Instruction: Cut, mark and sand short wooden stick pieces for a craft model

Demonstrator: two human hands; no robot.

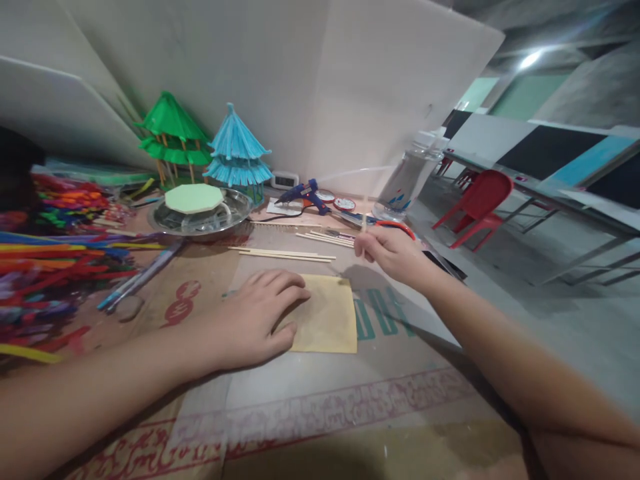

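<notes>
My left hand [257, 317] lies flat, fingers together, on the left part of a yellow paper square [327, 319] that rests on the printed cardboard sheet [320, 400]. Farther back and to the right, my right hand [393, 257] is closed in a pinch on a thin wooden stick [364, 223] that points upward. More wooden sticks [285, 253] lie on the cardboard just behind the yellow paper.
A blue glue gun [303, 195], red-handled scissors [395, 227] and a plastic bottle [410, 177] stand at the back. A metal tray [235, 212] carries a pale green octagon [194, 198]. Green [173, 137] and blue [236, 153] paper pagodas stand behind it. Coloured pipe cleaners [45, 260] fill the left.
</notes>
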